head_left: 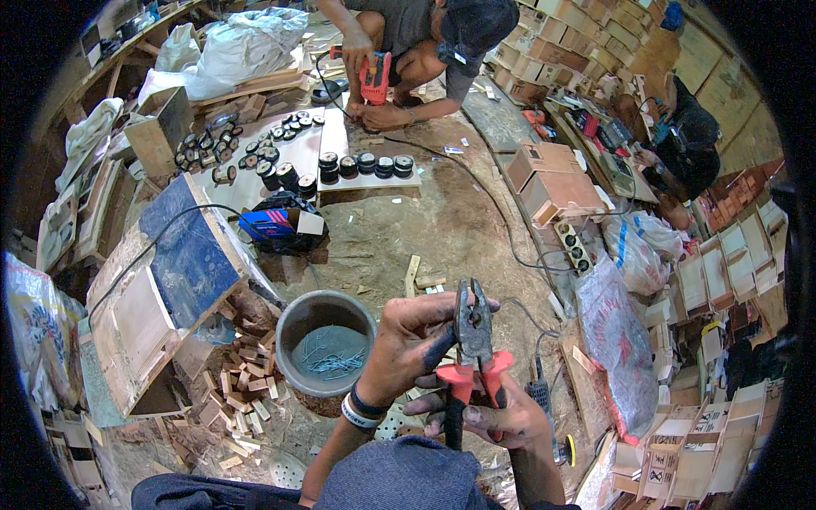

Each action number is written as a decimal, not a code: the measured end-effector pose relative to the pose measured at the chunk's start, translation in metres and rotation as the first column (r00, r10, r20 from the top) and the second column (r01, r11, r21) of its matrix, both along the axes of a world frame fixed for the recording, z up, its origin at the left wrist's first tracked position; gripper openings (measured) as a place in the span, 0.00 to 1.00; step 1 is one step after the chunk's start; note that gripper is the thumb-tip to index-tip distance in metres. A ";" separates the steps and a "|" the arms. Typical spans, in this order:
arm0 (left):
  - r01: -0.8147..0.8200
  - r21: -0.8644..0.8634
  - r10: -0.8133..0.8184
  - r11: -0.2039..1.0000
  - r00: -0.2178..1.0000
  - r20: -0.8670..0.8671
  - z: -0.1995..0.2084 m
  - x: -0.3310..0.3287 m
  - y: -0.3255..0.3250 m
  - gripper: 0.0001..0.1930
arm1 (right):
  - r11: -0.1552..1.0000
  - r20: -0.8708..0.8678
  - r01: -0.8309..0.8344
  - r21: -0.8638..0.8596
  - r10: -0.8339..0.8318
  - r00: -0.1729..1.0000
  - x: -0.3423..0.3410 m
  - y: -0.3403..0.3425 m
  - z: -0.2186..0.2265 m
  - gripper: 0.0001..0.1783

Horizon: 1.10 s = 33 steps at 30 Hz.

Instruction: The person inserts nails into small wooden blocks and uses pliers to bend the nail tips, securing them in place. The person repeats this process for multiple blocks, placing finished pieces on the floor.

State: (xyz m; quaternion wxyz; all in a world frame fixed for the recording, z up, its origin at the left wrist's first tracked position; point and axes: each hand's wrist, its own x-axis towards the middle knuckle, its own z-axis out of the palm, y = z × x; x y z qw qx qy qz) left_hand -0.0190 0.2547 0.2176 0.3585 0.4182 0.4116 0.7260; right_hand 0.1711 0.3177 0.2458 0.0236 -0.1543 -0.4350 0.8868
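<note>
My right hand is wrapped round the red-and-black handles of a pair of pliers, held upright with the jaws up and slightly apart. My left hand is beside the pliers' head, its index finger stretched behind the jaws and its thumb bent in close. Whatever the left fingers pinch, if anything, is too small to make out. Dark smudges mark the fingers of both hands. Left of my left wrist stands a round grey tub, with thin metal nails or wire pieces lying in it.
Wood offcuts lie beside the tub, near a tilted wooden panel. Black spools stand on a board ahead. Beyond, a person holds a red power tool. A power strip, cables and sacks lie to the right.
</note>
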 end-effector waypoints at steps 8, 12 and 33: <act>-0.033 0.007 0.033 0.999 0.999 0.016 0.006 0.007 0.000 0.16 | 0.996 0.104 0.067 -0.054 -0.062 0.993 -0.001 -0.001 0.003 0.45; -0.055 0.006 0.055 0.998 0.998 -0.008 0.007 0.007 0.001 0.16 | 0.995 0.082 0.077 -0.068 -0.071 0.994 -0.002 -0.003 0.004 0.44; -0.133 0.031 0.137 0.991 0.967 -0.215 -0.005 -0.010 0.000 0.12 | 0.997 0.135 0.069 -0.031 -0.064 0.989 0.004 -0.009 -0.008 0.28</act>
